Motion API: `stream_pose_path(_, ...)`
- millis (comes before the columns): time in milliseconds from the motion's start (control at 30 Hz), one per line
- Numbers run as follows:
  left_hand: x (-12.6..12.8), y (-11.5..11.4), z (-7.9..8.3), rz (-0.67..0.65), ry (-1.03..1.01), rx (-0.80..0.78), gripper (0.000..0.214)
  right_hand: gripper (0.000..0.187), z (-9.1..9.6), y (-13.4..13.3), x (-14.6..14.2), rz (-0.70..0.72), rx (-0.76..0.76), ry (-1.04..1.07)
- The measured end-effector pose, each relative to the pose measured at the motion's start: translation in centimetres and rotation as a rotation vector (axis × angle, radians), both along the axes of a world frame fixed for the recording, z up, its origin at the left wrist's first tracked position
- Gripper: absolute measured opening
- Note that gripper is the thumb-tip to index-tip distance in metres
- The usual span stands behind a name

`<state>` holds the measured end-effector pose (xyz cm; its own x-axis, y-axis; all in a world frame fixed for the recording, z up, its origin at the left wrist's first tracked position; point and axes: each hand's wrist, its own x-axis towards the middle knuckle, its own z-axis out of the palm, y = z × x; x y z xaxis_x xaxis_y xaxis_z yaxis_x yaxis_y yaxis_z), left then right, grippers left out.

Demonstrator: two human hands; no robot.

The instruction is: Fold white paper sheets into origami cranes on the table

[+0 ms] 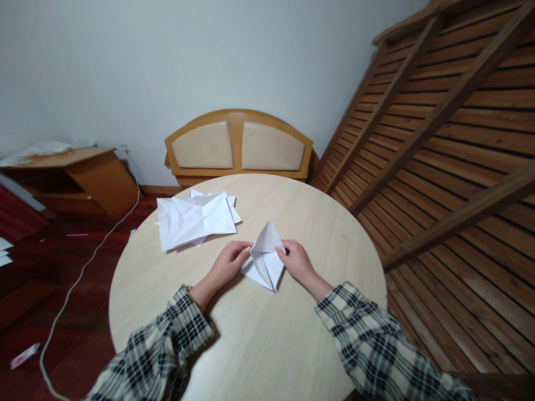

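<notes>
A folded white paper (264, 256), kite-shaped with a point toward the far side, lies on the round pale wooden table (259, 340). My left hand (228, 262) pinches its left edge with the fingertips. My right hand (296, 259) presses on its right edge. Both arms wear plaid sleeves. A loose pile of creased white sheets (196, 218) lies on the table to the far left of my hands.
A wooden chair with two beige padded back panels (239, 146) stands behind the table. A slatted wooden frame (451, 139) leans at the right. A low wooden cabinet (83, 178) stands at the left, with a white cable (79, 273) across the dark red floor.
</notes>
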<state>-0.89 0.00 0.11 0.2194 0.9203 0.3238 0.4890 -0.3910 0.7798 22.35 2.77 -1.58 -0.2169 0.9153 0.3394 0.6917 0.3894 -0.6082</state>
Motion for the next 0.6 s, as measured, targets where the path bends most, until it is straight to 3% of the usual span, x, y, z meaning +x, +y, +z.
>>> stream_pose_path(600,-0.05,0.13,0.04,-0.128,0.095,0.148,0.024,0.02,-0.49,0.13,-0.13,0.03,0.009,-0.013)
